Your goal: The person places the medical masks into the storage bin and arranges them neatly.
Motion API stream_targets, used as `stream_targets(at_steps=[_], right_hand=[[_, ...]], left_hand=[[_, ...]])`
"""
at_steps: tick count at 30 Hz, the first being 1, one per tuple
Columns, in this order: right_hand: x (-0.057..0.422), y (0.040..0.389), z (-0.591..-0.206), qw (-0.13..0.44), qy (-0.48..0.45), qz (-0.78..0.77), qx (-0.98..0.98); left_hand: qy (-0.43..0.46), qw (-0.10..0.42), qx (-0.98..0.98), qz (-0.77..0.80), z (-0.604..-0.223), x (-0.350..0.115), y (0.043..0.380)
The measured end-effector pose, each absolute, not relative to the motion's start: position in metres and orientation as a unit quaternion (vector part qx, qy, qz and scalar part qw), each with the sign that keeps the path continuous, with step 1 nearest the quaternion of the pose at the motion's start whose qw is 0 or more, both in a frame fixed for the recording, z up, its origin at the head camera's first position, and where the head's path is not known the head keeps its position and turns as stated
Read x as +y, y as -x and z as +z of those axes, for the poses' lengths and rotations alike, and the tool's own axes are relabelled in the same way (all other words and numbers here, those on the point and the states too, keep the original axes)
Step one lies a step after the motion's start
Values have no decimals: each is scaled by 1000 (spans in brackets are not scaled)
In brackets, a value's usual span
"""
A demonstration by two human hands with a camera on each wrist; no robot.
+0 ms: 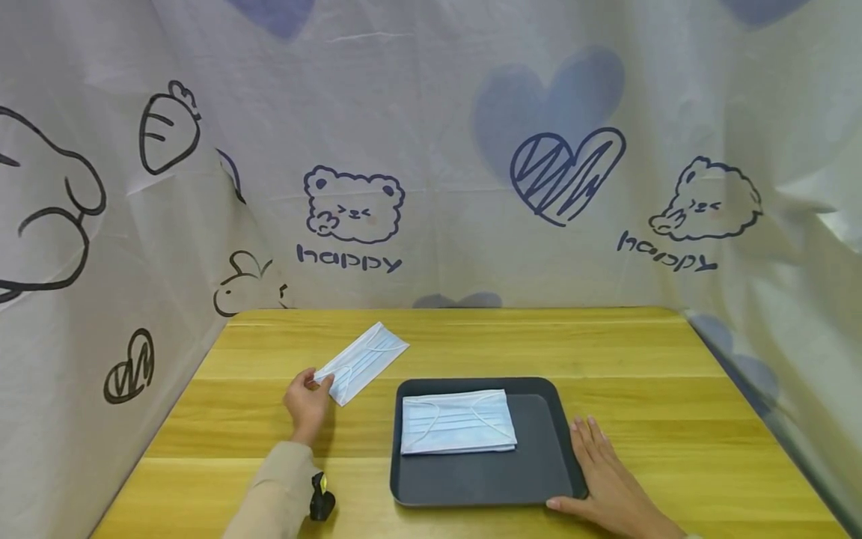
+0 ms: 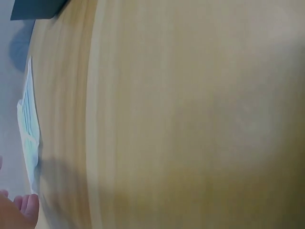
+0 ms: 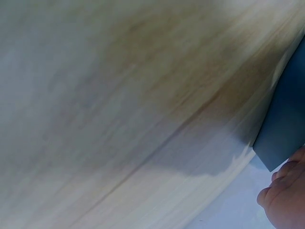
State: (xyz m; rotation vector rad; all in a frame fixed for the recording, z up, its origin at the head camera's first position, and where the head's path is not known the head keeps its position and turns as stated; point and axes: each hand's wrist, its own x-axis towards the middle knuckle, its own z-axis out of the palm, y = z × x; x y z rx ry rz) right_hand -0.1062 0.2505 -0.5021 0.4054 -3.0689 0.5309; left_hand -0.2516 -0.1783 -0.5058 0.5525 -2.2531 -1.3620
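Note:
In the head view, a light blue face mask (image 1: 367, 361) with white ear loops lies slantwise left of the tray. My left hand (image 1: 308, 404) pinches its near left corner between thumb and fingers; the left wrist view shows the mask (image 2: 29, 124) edge-on beyond the fingertips (image 2: 31, 206). A dark grey rectangular tray (image 1: 481, 483) holds a small pile of face masks (image 1: 458, 423) along its left and far part. With fingers extended, my right hand (image 1: 609, 483) rests against the tray's right side, its thumb at the near right corner. The right wrist view catches the tray's outer wall (image 3: 286, 119).
The tray and the loose mask are on a yellow wood-grain table (image 1: 673, 389). A pale curtain (image 1: 444, 150) with printed drawings surrounds its back and sides. A black device with a yellow spot (image 1: 321, 498) sits at the left sleeve.

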Motion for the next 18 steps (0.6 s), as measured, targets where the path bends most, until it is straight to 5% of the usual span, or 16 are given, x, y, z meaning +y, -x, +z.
stream_targets(at_steps=[18], right_hand=[[251,105,-503,2,-129,174,-976]], left_hand=[[-238,197,-817,-487,-514,-183,265]])
